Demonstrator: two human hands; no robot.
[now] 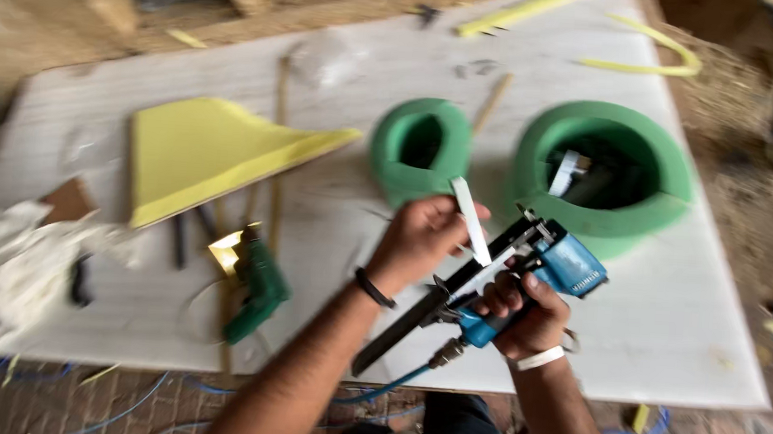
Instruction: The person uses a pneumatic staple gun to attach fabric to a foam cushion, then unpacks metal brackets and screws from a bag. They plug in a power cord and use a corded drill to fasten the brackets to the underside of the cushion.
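My right hand (524,317) grips the blue staple gun (528,272); my left hand (421,238) pinches 1 white staple strip (471,219) over it, 2 green foam rings (420,151) at 12 o'clock.

Green foam rings (420,151), yellow foam sheet (200,154), green drill (257,285)

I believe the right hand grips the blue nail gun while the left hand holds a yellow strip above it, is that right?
Not quite: the strip is white, not yellow, as the head view shows. The right hand does grip the blue nail gun, and the left hand holds the strip above it.
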